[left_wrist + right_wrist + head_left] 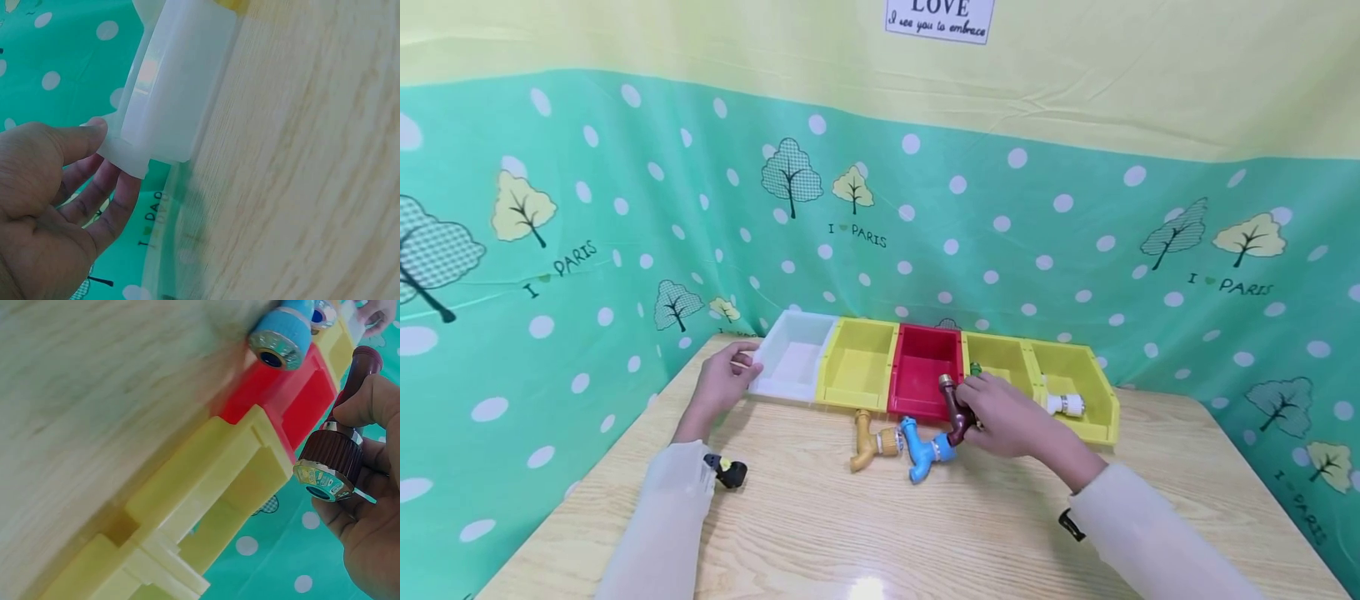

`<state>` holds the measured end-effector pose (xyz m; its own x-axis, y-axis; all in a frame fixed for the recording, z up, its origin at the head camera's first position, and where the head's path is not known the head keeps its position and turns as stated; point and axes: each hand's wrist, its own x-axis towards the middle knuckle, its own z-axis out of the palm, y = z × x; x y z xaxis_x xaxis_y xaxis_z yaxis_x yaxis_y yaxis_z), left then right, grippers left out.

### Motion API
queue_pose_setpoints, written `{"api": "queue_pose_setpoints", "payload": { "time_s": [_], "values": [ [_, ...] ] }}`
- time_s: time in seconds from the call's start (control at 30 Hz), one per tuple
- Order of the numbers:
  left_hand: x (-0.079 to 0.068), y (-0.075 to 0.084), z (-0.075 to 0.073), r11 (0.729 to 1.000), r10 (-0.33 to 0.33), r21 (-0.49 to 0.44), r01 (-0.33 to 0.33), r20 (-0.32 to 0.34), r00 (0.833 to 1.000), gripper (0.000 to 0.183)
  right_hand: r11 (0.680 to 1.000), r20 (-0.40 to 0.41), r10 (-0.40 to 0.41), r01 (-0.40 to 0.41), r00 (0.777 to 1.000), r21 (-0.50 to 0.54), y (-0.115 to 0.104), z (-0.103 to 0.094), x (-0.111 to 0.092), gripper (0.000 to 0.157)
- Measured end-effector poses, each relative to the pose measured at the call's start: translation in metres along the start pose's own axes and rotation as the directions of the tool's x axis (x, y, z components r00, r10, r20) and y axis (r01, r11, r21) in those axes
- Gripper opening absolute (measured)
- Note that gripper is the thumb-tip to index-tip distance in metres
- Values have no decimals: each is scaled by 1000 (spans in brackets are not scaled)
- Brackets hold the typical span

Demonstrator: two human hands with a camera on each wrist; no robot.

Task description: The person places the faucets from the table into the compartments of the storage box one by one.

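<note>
My left hand (724, 382) is at the left end of the bin row, pinching the rim of the white bin (792, 363). In the left wrist view, the thumb lies over the bin's edge and the fingers are beneath it. My right hand (1006, 419) grips a dark brown tap (956, 410), raised near the front of the red bin (927, 362). The right wrist view shows the tap's ribbed brown collar (334, 450), with the thumb against its body. A blue tap (922, 451) lies on the table just left of it, beside a tan tap (867, 442).
Left of the red bin is a yellow bin (859, 360); two more yellow bins stand to its right. One holds a green piece (975, 368), mostly hidden; the far right bin (1101, 404) holds a white tap (1066, 405). A patterned cloth (1037, 233) hangs behind the wooden table (805, 517).
</note>
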<state>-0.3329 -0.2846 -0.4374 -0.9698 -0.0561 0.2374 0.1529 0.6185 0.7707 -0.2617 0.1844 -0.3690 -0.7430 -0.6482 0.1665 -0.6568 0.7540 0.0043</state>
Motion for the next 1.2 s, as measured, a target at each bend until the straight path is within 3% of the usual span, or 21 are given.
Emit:
{"api": "queue_pose_setpoints", "payload": {
  "time_s": [0.3,0.6,1.2],
  "values": [
    [1,-2,0,1000,8,2,-8,-6,1000,42,1000,-9,14,-15,1000,-27,-2,-1,24,24],
    [1,-1,1,1000,-10,-7,10,-1,1000,42,994,37,109,-108,993,-19,-5,3,48,34],
    [2,-1,1,1000,5,3,-5,-5,1000,41,985,49,169,-167,984,-34,-1,23,87,25]
  ]
}}
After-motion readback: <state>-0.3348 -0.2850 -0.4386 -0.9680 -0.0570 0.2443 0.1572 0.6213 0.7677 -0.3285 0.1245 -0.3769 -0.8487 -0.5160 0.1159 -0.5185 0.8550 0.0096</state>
